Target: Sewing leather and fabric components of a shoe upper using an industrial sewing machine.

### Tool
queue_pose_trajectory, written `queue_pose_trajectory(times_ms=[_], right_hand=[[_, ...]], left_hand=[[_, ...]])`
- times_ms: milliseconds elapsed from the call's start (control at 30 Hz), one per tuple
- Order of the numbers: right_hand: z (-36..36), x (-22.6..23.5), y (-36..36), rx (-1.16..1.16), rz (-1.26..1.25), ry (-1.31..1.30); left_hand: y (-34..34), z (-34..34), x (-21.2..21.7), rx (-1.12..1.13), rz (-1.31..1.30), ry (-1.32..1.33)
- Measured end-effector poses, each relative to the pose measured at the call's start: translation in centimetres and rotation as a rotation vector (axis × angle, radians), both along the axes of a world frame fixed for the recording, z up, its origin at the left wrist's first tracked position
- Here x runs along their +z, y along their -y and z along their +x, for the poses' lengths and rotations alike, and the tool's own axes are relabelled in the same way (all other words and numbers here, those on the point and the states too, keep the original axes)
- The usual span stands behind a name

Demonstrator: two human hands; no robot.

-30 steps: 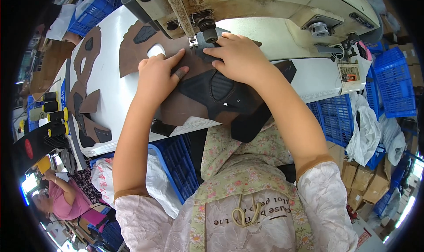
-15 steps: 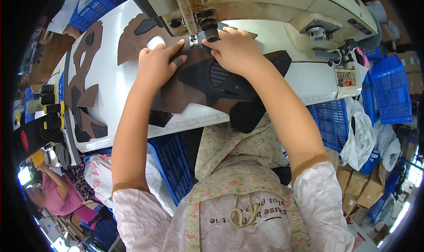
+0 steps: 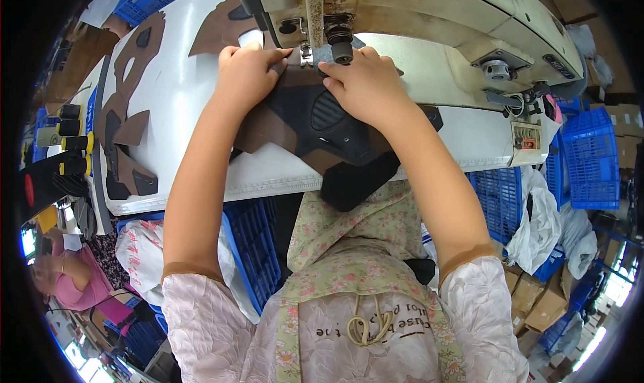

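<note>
Under the sewing machine's presser foot [image 3: 306, 54] lies a flat sewn piece of brown and black panels [image 3: 285, 125], with a ribbed black oval on it. Its black end [image 3: 359, 182] hangs over the table's front edge. To the left of the foot, my left hand [image 3: 248, 74] rests on the brown part, index finger stretched toward the foot. My right hand [image 3: 369, 81] lies spread on the piece to the right of the foot, thumb and index finger close to it. Both palms hide parts of the piece, and the needle tip cannot be made out.
More brown and black pieces [image 3: 121, 141] lie on the white table [image 3: 188, 148] at left. Thread spools [image 3: 70, 128] stand beyond its left end. Blue crates [image 3: 590, 161] and white bags flank the table; a person in pink [image 3: 80, 279] sits at lower left.
The piece has turned slightly clockwise under the foot, its hanging black end swinging left. My left thumb has drawn in toward the index finger. The whole view has shifted a little.
</note>
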State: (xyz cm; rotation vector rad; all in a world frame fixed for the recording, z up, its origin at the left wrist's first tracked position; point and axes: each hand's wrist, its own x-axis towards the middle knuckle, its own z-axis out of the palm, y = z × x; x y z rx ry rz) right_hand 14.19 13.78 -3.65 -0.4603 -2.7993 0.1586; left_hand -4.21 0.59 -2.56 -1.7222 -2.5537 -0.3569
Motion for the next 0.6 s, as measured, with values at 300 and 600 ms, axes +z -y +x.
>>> queue_pose_trajectory(times_ms=[300,600], right_hand=[[0.6,1.1,0.7,-0.007,-0.124,0.016],[1.2,1.1,0.5,0.084,-0.099,0.021]], left_hand=[[-0.6,-1.5,0.3,-0.054,0.019,0.013],[-0.7,-1.8,-0.1,-0.086,0.021,0.005]])
